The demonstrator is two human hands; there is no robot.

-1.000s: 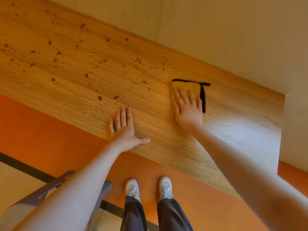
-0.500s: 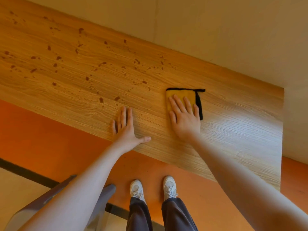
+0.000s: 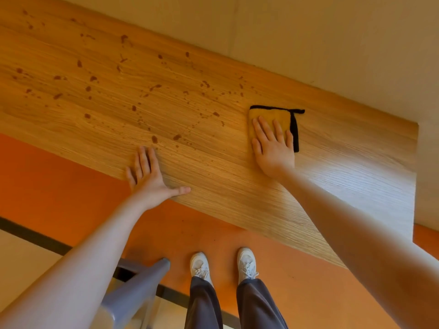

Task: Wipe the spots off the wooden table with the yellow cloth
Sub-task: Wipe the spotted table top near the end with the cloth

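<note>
The yellow cloth (image 3: pixel 267 115), edged in black, lies flat on the wooden table (image 3: pixel 344 176) toward its right end. My right hand (image 3: pixel 273 148) presses down on it, fingers spread, covering its near half. Brown spots (image 3: pixel 154 138) are scattered over the table's left and middle, the closest ones just left of the cloth. My left hand (image 3: pixel 148 178) rests flat and empty on the table's front edge, fingertips near a spot.
A beige wall (image 3: pixel 332 43) runs along the table's far edge and right end. A grey metal chair frame (image 3: pixel 135 286) stands by my left leg. My feet in white shoes (image 3: pixel 245 262) stand on the orange floor.
My right hand drew the cloth toward me and a little left, then pushed it back toward the wall. The left hand stayed on the front edge.
</note>
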